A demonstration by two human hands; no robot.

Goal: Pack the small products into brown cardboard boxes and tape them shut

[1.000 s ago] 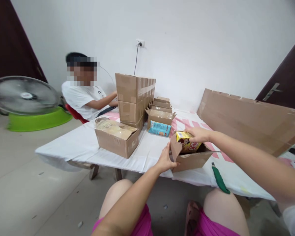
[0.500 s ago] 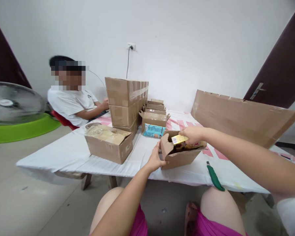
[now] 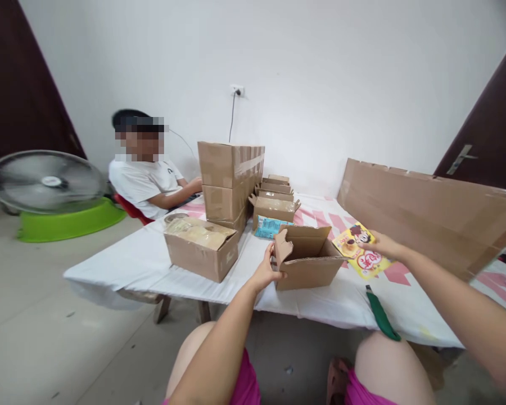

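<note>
My left hand (image 3: 267,269) grips the near left flap of a small open cardboard box (image 3: 310,269) that stands on the white-covered table (image 3: 143,253). My right hand (image 3: 382,244) is to the right of the box, closed on a yellow snack packet (image 3: 360,254) held just above the table. The inside of the box that shows looks empty.
A green-handled cutter (image 3: 382,315) lies near the table's front edge. Another open box (image 3: 200,253), a teal packet (image 3: 267,226), stacked taped boxes (image 3: 230,183) and a row of small boxes (image 3: 274,197) stand behind. A large flat cardboard (image 3: 430,208) leans at right. A seated person (image 3: 147,174) and a fan (image 3: 46,183) are at left.
My right hand has lifted the yellow packet out of the small box and carried it to the right. The left hand has stayed on the box flap.
</note>
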